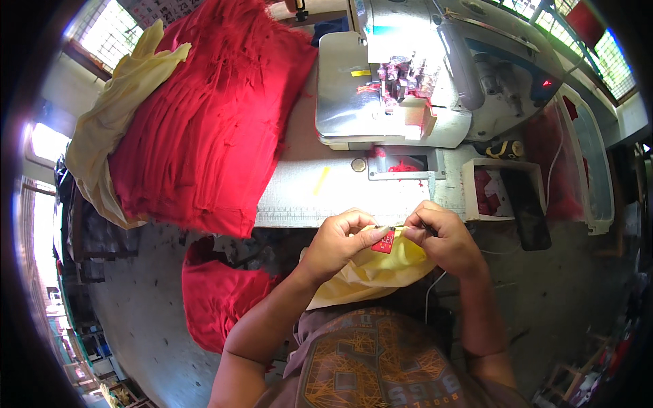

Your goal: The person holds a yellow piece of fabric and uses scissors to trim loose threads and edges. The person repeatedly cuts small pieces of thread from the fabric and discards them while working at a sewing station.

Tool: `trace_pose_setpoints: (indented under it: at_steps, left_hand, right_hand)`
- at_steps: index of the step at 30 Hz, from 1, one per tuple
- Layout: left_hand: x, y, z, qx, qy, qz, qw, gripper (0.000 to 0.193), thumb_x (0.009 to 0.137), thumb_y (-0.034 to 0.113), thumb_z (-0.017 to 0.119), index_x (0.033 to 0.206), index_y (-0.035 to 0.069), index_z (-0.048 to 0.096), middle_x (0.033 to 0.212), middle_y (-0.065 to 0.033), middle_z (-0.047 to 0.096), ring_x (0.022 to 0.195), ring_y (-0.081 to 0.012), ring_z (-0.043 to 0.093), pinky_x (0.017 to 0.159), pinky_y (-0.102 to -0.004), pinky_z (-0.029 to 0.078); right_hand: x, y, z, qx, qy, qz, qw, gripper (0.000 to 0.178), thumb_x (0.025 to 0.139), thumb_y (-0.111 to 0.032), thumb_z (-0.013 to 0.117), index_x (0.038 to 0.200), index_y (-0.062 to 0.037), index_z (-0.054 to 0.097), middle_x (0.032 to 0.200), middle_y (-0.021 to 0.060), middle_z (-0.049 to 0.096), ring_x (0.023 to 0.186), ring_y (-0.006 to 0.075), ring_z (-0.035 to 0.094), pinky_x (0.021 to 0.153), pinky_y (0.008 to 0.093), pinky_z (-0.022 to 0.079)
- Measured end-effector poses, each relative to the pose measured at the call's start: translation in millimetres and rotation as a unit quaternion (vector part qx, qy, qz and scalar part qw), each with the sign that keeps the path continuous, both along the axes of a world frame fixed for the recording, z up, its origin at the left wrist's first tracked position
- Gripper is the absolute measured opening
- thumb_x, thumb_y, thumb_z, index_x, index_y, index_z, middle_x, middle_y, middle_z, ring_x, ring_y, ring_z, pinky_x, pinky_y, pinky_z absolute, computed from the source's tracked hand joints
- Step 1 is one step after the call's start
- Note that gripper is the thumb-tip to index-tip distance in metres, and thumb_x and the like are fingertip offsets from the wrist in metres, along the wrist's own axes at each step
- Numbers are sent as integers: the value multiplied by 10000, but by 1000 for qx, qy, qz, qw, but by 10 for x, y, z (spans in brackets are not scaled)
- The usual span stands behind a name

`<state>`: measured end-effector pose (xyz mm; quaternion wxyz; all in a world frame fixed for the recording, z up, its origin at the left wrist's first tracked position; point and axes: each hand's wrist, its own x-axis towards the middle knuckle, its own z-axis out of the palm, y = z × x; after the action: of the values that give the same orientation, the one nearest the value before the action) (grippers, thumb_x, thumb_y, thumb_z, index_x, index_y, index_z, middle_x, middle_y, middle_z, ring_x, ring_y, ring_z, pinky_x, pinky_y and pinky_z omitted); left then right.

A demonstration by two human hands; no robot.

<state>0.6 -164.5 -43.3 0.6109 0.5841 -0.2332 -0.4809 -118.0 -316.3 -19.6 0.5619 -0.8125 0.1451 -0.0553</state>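
Observation:
Above my lap, just off the table's front edge, a pale yellow cloth piece (pixel 371 280) hangs from my hands. My left hand (pixel 338 243) pinches its upper edge between thumb and fingers, beside a small red label (pixel 383 243) attached there. My right hand (pixel 445 239) is closed on the same edge, close to the left one. Something dark and thin shows between the right fingers, too small to make out. The cloth's lower part drapes toward my lap.
A lit sewing machine (pixel 401 75) stands on the white table (pixel 299 194). Red cloth pieces (pixel 204 129) are heaped at left, with yellow cloth (pixel 102 129) beside them. More red cloth (pixel 221 299) hangs below. At right are a scrap box (pixel 469 190) and a dark phone (pixel 526 207).

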Motion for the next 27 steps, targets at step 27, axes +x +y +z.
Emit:
trace_pose_setpoints:
  at_steps: [27]
  left_hand:
    - [45,-177,178,-58,3,-157,986,167,779,155,572,855,8,547,758,0,533,728,-78,470,666,-227,392]
  right_hand:
    - [-205,-167,64,133,-48,-23,990,96,798,-101,518,764,-12,516,637,-37,471,596,34,403,533,183,349]
